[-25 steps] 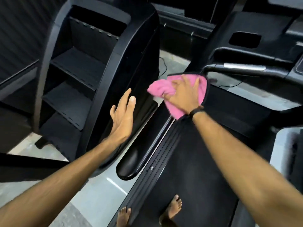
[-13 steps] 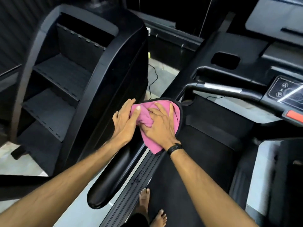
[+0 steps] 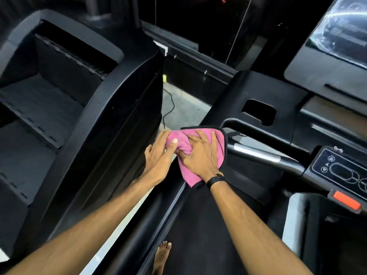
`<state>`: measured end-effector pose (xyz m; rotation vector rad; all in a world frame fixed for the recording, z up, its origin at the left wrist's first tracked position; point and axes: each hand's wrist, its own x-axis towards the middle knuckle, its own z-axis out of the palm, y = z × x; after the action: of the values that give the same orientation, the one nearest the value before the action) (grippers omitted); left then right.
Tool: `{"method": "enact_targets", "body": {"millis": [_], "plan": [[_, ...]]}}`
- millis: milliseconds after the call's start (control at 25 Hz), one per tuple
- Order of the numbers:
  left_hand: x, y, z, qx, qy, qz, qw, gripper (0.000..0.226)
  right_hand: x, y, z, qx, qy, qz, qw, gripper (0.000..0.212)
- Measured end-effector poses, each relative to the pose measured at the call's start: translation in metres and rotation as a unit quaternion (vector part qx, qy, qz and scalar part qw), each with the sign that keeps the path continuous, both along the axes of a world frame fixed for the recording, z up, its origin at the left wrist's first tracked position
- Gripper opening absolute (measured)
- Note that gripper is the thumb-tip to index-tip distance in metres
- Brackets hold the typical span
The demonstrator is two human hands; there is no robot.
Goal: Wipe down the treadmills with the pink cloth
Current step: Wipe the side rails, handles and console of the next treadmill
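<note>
Nearest to us, a bare foot (image 3: pixel 161 257) stood on the dark belt (image 3: pixel 198 235) of the treadmill, beside its long black side rail (image 3: pixel 158 215). Both our forearms reached forward from the bottom of the view and met over the pink cloth (image 3: pixel 189 176), which lay bunched on the treadmill's left handrail end, just where the rail curves toward the console.

Our left hand (image 3: pixel 158 157) held the cloth's left edge; its thumb lay on top of the pink fabric and its fingers (image 3: pixel 161 135) curled round the far side, pinching the fold. Our right hand (image 3: pixel 200 155) pressed flat on the cloth with fingers (image 3: pixel 213 139) spread apart, the thumb tucked into the gathered middle. A black band (image 3: pixel 215 180) sat on that wrist. A dark-trimmed corner of the cloth showed beyond the right fingertips.

Just right of the cloth ran the silver grip bar (image 3: pixel 256 153), and further right the control panel (image 3: pixel 341 171) with arrow buttons and a red-orange tab (image 3: pixel 346 200) below it. To the left stood a neighbouring black machine (image 3: pixel 111 116) with stepped treads. Beyond the hands, a thin cable (image 3: pixel 168 108) trailed over pale floor (image 3: pixel 184 108), and the console screen (image 3: pixel 341 28) gleamed at top right.
</note>
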<state>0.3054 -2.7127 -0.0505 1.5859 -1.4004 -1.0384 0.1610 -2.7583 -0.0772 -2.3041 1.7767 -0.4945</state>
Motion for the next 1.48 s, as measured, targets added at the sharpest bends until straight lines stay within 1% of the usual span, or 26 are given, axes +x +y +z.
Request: {"method": "enact_targets", "body": {"millis": [40, 80, 200, 280, 400, 480, 560, 640, 800, 920, 1040, 1120, 1200, 1280, 1360, 1400, 1480], "plan": [[-0.004, -0.01, -0.001, 0.007, -0.003, 0.003, 1.0, 0.063, -0.001, -0.01, 0.003, 0.007, 0.02, -0.006, 1.0, 0.047], [-0.006, -0.019, -0.002, 0.021, -0.011, 0.008, 1.0, 0.063, -0.001, -0.018, 0.006, 0.015, 0.037, -0.012, 0.999, 0.048], [-0.016, -0.04, -0.006, 0.038, -0.027, 0.026, 0.999, 0.053, 0.001, -0.024, 0.01, 0.023, 0.064, -0.031, 0.997, 0.051], [-0.021, -0.048, -0.009, 0.031, -0.036, 0.037, 0.998, 0.056, 0.004, -0.005, 0.009, 0.002, 0.055, -0.034, 0.998, 0.049], [-0.027, -0.059, -0.01, 0.024, -0.035, 0.053, 0.998, 0.069, 0.001, 0.015, 0.005, -0.002, 0.021, -0.015, 1.0, 0.059], [-0.027, -0.068, -0.007, 0.018, -0.032, 0.048, 0.998, 0.07, -0.009, -0.015, 0.008, 0.014, 0.046, -0.01, 0.999, 0.059], [-0.025, -0.071, -0.004, 0.016, -0.034, 0.04, 0.998, 0.072, -0.016, -0.049, 0.013, 0.036, 0.089, -0.032, 0.995, 0.055], [-0.02, -0.07, -0.004, 0.022, -0.04, 0.036, 0.998, 0.075, -0.017, -0.056, 0.014, 0.044, 0.105, -0.049, 0.992, 0.055], [-0.02, -0.068, -0.007, 0.031, -0.037, 0.026, 0.999, 0.08, -0.019, -0.019, 0.005, -0.016, 0.068, -0.043, 0.997, 0.056], [-0.036, -0.073, -0.005, -0.001, -0.042, -0.005, 0.999, 0.081, -0.039, -0.016, 0.011, -0.029, 0.045, -0.069, 0.996, 0.061], [-0.061, -0.076, 0.001, -0.012, -0.04, -0.049, 0.998, 0.078, -0.075, -0.009, 0.019, -0.05, 0.043, -0.139, 0.988, 0.06], [-0.079, -0.074, 0.005, -0.026, -0.047, -0.08, 0.995, 0.077, -0.115, 0.002, 0.022, -0.081, 0.083, -0.216, 0.97, 0.052], [-0.096, -0.068, 0.007, -0.043, -0.054, -0.108, 0.992, 0.077, -0.16, 0.014, 0.03, -0.079, 0.12, -0.277, 0.95, 0.052], [-0.113, -0.062, 0.01, -0.065, -0.054, -0.133, 0.987, 0.082, -0.192, 0.027, 0.036, -0.059, 0.125, -0.285, 0.948, 0.056], [-0.134, -0.055, 0.015, -0.092, -0.061, -0.159, 0.981, 0.088, -0.203, 0.04, 0.041, -0.049, 0.096, -0.258, 0.96, 0.059], [-0.141, -0.051, 0.017, -0.105, -0.064, -0.17, 0.978, 0.086, -0.2, 0.044, 0.042, -0.058, 0.074, -0.247, 0.965, 0.057], [-0.162, -0.042, 0.023, -0.123, -0.056, -0.201, 0.97, 0.078, -0.196, 0.059, 0.05, -0.104, 0.035, -0.253, 0.961, 0.047]]}}
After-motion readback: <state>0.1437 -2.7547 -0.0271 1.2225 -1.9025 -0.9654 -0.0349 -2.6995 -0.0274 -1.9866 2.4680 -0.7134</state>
